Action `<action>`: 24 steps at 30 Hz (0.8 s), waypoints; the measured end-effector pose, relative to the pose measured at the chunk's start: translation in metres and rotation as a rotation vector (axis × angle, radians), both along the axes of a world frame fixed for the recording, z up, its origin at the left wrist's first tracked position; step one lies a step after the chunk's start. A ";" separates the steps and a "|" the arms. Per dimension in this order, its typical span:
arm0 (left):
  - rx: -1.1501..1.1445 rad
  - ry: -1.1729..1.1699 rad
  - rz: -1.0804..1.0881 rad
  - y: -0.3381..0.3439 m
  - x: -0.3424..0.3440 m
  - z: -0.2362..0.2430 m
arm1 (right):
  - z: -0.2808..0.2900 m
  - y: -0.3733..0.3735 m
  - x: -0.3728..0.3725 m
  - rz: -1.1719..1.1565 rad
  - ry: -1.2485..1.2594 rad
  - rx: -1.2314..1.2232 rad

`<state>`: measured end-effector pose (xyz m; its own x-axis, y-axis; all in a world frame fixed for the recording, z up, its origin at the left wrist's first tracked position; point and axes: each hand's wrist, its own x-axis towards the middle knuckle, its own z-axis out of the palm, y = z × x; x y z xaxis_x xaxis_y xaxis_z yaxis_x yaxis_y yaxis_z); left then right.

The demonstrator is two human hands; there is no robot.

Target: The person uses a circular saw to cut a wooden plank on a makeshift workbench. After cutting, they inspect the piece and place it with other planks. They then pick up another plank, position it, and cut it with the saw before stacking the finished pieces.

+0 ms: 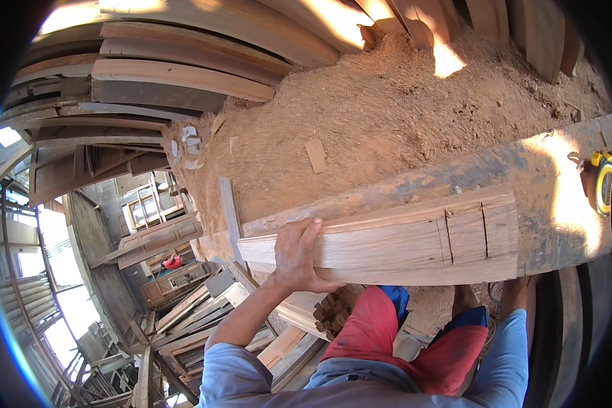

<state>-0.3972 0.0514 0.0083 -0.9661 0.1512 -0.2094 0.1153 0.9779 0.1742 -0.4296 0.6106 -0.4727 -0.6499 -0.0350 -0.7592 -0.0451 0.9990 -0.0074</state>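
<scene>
A thick light-brown stack of wooden boards [387, 248] lies lengthwise across a worn workbench [540, 231]. Two dark lines cross its top face near the right end. My left hand [296, 253] is closed over the left part of the stack, its fingers at the far edge and its thumb along the near side. My right forearm [517, 296] reaches up to the near edge at the right end. The boards hide my right hand, so its fingers do not show.
A yellow and black tape measure [603, 182] is at the bench's right end. Sawdust [360, 115] covers the ground beyond, with a small wood offcut [315, 156] on it. Long planks [183, 75] are stacked at the far left. Small wood sticks [334, 314] lie bundled near my legs.
</scene>
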 end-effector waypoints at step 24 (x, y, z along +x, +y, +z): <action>-0.058 -0.068 0.170 0.010 0.007 0.027 | 0.340 -0.062 0.098 -0.145 -0.002 -0.340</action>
